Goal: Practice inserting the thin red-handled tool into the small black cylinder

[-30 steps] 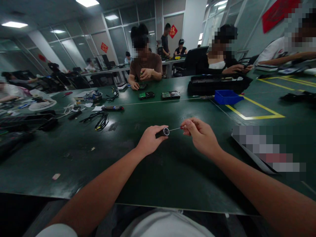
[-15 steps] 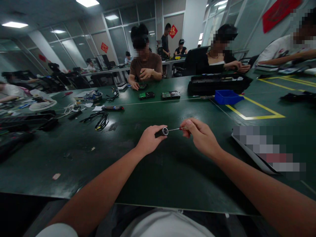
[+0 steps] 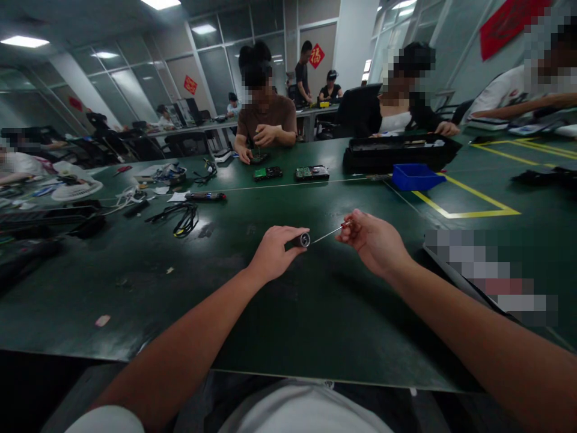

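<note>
Between the thumb and fingers of my left hand (image 3: 273, 255) is a short black cylinder (image 3: 303, 240), its round open end with a silvery rim turned to the right. What kind of part it is I cannot make out. My right hand (image 3: 376, 240) is closed round the red handle of a screwdriver (image 3: 328, 233). The thin metal shaft slants down to the left, and its tip is just right of the cylinder's open end, seemingly apart from it. Both hands are held above the green table (image 3: 270, 325).
Ahead lie two circuit-board drives (image 3: 312, 173), a blue bin (image 3: 415, 177) and a long black casing (image 3: 399, 154). Black cables (image 3: 180, 219) and a dark pen-like tool (image 3: 205, 196) are at left. A pixelated sheet (image 3: 487, 273) lies at right. A co-worker (image 3: 265, 114) sits opposite.
My right hand has moved up and right, drawing the screwdriver away from the cylinder and tilting it more steeply. The cylinder has turned slightly toward me. A co-worker's hands have spread apart.
</note>
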The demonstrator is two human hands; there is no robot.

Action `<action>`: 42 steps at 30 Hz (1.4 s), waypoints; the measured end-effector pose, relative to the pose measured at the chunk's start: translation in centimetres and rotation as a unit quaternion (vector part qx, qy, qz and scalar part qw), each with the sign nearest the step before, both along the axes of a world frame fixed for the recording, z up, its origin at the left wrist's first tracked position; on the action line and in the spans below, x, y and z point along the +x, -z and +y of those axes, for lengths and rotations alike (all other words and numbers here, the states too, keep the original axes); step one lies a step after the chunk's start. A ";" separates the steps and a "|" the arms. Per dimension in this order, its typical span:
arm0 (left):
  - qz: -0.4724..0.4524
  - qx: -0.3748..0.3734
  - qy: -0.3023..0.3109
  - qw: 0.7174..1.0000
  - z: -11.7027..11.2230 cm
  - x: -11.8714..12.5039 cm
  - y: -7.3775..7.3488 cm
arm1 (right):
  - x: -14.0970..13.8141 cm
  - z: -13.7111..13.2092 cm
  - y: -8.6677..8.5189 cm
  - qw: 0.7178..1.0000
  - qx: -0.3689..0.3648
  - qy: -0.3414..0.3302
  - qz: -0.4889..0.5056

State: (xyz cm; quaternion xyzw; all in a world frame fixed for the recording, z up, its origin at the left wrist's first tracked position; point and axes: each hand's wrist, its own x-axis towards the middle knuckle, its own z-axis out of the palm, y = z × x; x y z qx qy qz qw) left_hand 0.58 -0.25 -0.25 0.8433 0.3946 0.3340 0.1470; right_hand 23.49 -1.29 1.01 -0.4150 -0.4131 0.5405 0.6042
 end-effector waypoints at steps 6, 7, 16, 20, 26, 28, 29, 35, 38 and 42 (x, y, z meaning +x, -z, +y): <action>-0.004 -0.019 -0.014 1.000 0.1 0.0 0.2 | -0.1 -0.4 0.5 0.988 0.093 0.044 -0.118; -0.005 -0.019 -0.015 1.000 0.0 0.0 0.2 | -0.2 -0.6 0.5 0.983 0.103 0.049 -0.142; -0.006 -0.007 -0.020 1.000 0.0 0.0 0.2 | -0.6 -1.5 -0.6 0.953 0.143 0.023 -0.267; -0.007 -0.011 -0.029 0.999 0.0 0.0 0.1 | -0.7 -1.3 -0.2 0.956 0.134 0.033 -0.259; -0.004 -0.014 -0.026 1.000 0.0 0.1 0.2 | -0.8 -1.2 0.0 0.959 0.117 0.031 -0.258; -0.002 -0.023 -0.027 0.999 0.0 0.1 0.2 | -0.8 -1.4 -0.3 0.948 0.130 0.056 -0.287; -0.003 -0.028 -0.028 0.999 0.0 0.1 0.2 | -0.7 -1.6 -0.5 0.941 0.139 0.073 -0.299; -0.003 -0.049 -0.029 0.998 -0.1 0.2 0.1 | -0.4 -2.0 -1.1 0.925 0.187 0.126 -0.307; 0.001 -0.053 -0.028 0.998 -0.1 0.2 0.1 | -0.4 -2.0 -0.9 0.923 0.202 0.090 -0.314; 0.008 -0.055 -0.023 0.998 -0.1 0.3 0.2 | -0.3 -1.9 -0.5 0.912 0.195 0.074 -0.354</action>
